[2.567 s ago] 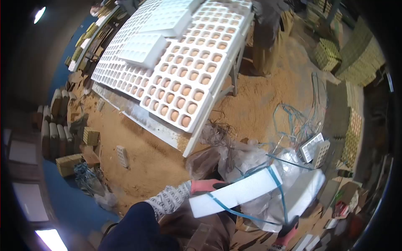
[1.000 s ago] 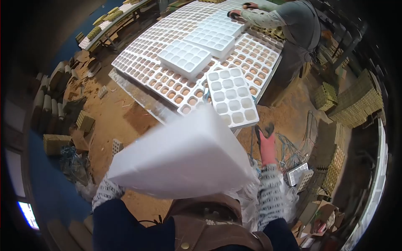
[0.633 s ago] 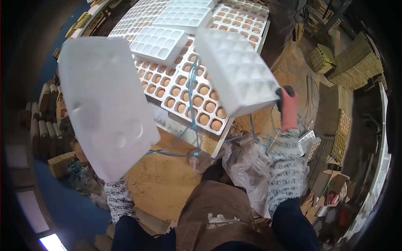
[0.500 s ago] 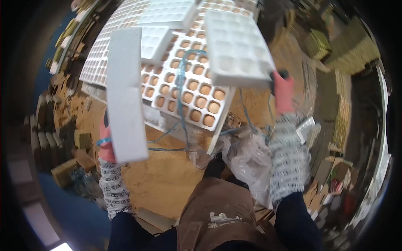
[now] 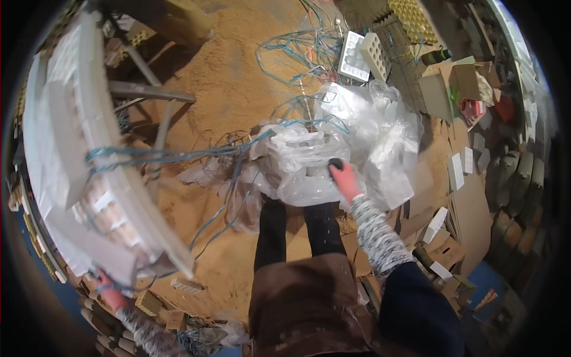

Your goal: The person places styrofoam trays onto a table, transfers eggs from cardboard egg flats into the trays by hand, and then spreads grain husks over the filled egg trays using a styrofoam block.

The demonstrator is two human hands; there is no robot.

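Note:
At the lower left, my left hand [image 5: 111, 293], in a pink glove, grips the end of a white foam tray [image 5: 101, 247] beside the table. Blue string [image 5: 178, 153] stretches from the table side to the plastic and also hangs near this hand. My right hand [image 5: 344, 178], in a pink glove with dark fingertips, has its fingers pressed together on a crumpled clear plastic bag [image 5: 309, 181] above my feet. More clear plastic [image 5: 389, 140], with white pieces in it, lies to its right.
The table edge [image 5: 140, 199] with egg-filled white trays runs down the left, blurred. A white tray [image 5: 355, 58] and a beige tray [image 5: 375, 56] stand beyond the plastic, near tangled string. An open cardboard box [image 5: 467, 83] and flattened cardboard [image 5: 470, 208] are at the right.
The view has turned right and down. The tray from my right hand is no longer in it; that hand has dropped to the plastic. My left hand's tray is now by the table.

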